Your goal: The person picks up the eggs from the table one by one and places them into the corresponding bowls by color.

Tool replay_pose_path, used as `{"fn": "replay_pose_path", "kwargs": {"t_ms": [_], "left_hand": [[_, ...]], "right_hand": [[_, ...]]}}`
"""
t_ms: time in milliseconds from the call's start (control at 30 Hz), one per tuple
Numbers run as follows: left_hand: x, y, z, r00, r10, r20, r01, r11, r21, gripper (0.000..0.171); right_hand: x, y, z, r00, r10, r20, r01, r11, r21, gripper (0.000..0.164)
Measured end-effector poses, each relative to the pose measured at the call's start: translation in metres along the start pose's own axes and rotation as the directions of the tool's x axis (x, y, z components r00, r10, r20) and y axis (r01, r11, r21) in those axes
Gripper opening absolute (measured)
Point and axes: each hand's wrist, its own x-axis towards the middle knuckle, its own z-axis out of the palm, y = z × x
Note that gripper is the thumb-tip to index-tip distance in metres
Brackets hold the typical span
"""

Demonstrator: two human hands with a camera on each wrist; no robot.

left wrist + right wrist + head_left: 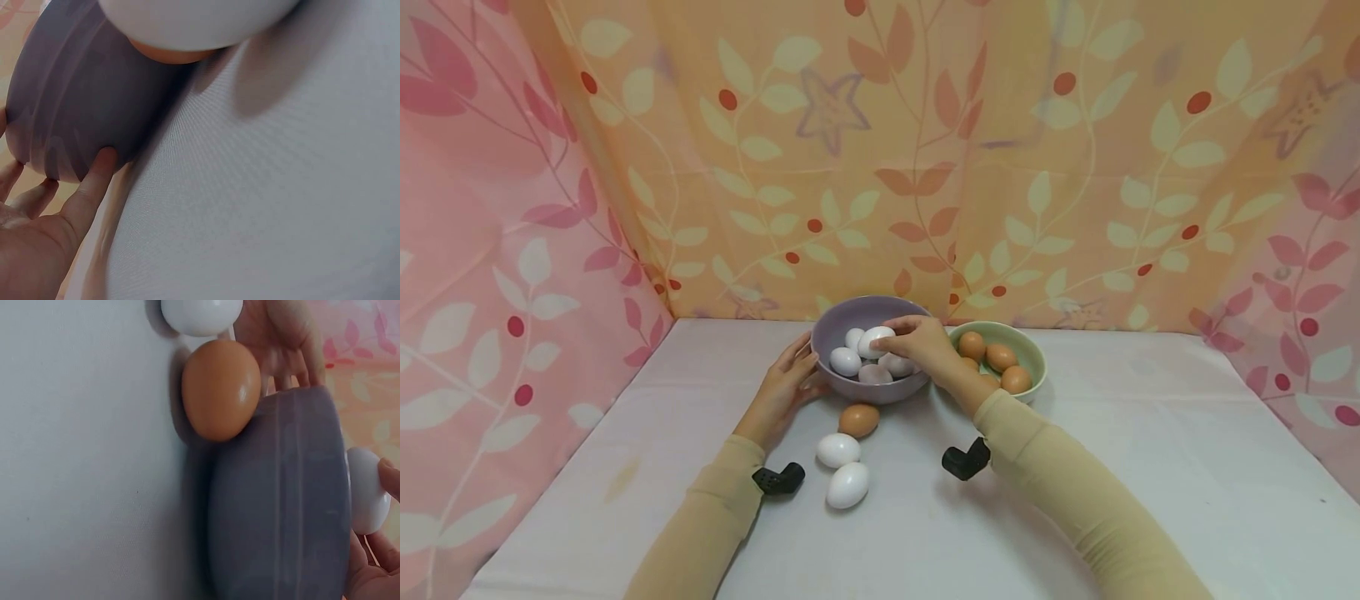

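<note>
A purple bowl (880, 392) holds several white eggs (845, 362). Over it, my right hand (925, 343) pinches a white egg (877, 342) between thumb and fingers. The right wrist view shows that held egg (367, 490) at rim height. My left hand (781, 387) rests against the bowl's left side, and in the left wrist view its spread fingers (94, 178) touch the outer wall. Just in front of the bowl lies a brown egg (858, 421), with a white egg (838, 451) and another white egg (847, 486) nearer to me.
To the right of the purple bowl stands a pale green bowl (1037, 375) with several brown eggs (1001, 357), partly hidden by my right wrist. A white cloth (1150, 467) covers the table. Leaf-patterned curtains (865, 192) enclose the back and sides.
</note>
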Motion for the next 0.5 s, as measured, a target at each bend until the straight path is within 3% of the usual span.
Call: {"fn": "replay_pose_path", "kwargs": {"t_ms": [200, 500], "left_hand": [[0.000, -0.001, 0.000, 1.000, 0.007, -0.003, -0.007, 1.000, 0.006, 0.058], [0.001, -0.001, 0.000, 1.000, 0.002, -0.009, -0.002, 1.000, -0.006, 0.059]], "right_hand": [[0.011, 0.003, 0.005, 0.999, -0.024, -0.043, 0.023, 0.999, -0.033, 0.044], [0.023, 0.004, 0.012, 0.994, -0.058, -0.090, 0.042, 0.984, -0.173, 0.045]]}}
